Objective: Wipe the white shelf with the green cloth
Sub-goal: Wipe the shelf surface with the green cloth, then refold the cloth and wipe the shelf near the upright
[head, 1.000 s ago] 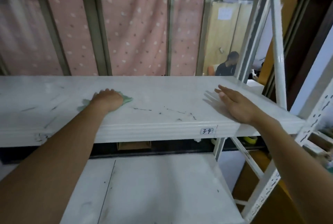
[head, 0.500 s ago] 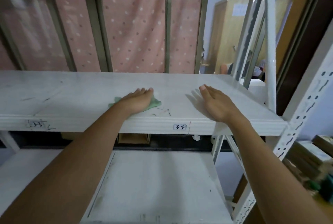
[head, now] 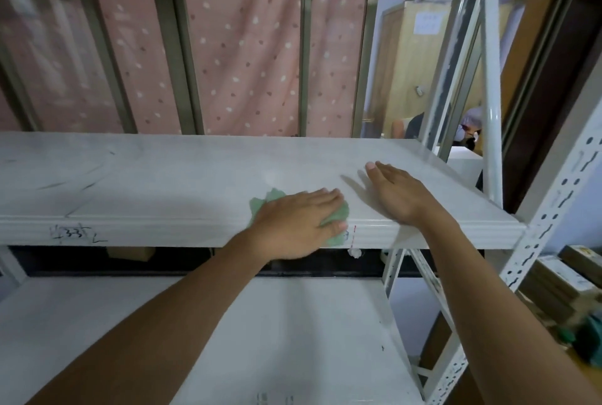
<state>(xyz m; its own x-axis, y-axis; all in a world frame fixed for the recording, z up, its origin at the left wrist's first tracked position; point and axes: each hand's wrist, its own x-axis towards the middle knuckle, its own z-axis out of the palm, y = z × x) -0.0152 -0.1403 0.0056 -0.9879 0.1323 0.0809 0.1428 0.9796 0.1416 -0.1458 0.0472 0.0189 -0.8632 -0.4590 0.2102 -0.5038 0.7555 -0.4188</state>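
Note:
The white shelf [head: 163, 183] runs across the middle of the view, its top scuffed with dark marks. My left hand [head: 293, 222] presses flat on the green cloth [head: 265, 199] at the shelf's front edge, and part of the cloth hangs over the front lip, covering a label there. The cloth shows at the hand's upper left and under the fingertips. My right hand [head: 397, 193] lies flat on the shelf just to the right, palm down, fingers together, holding nothing.
A lower white shelf [head: 228, 339] sits below. White perforated uprights [head: 553, 209] and a diagonal brace [head: 426, 277] stand at the right. A pink dotted curtain [head: 241, 62] hangs behind. A person [head: 469, 131] sits far back right. Boxes [head: 560, 284] lie at lower right.
My left hand has slid the green cloth rightward along the shelf and forward onto the front edge, closing the gap to my right hand, which stays resting flat.

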